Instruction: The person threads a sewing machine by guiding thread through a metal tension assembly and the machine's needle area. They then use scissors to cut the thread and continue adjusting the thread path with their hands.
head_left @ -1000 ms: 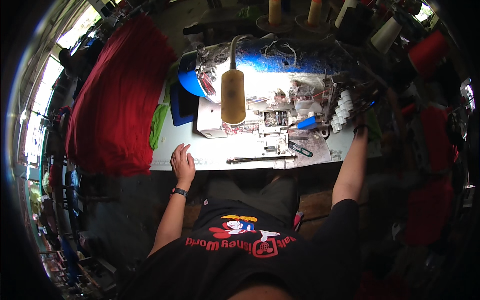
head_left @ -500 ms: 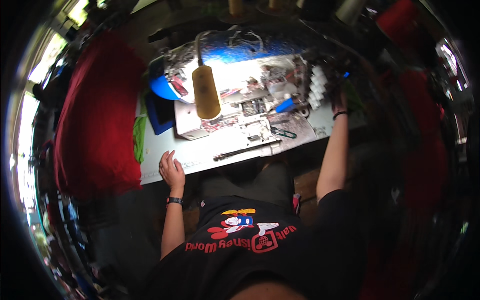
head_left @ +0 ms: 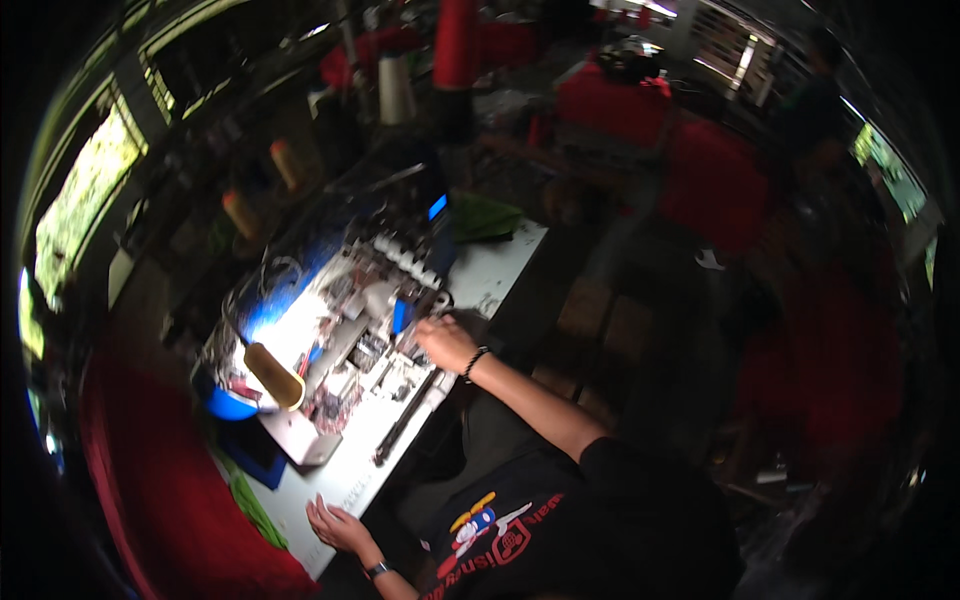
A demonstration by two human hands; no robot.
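The right hand point(head_left: 446, 343) is beside the sewing machine point(head_left: 346, 340)

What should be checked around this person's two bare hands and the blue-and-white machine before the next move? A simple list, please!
1. Yellow oblong lamp lit over the blue-and-white machine: ok, bright light falls there.
2. Bare left hand apart from the machine: ok, it is at the near edge of the white table, fingers spread.
3. Bare right hand apart from the machine: not ok, it is at the machine's right-hand end; contact is unclear.
4. Right hand empty: cannot tell, its fingers are blurred.
5. Big red fabric heap apart from the machine: ok, it lies beyond the table's left end.
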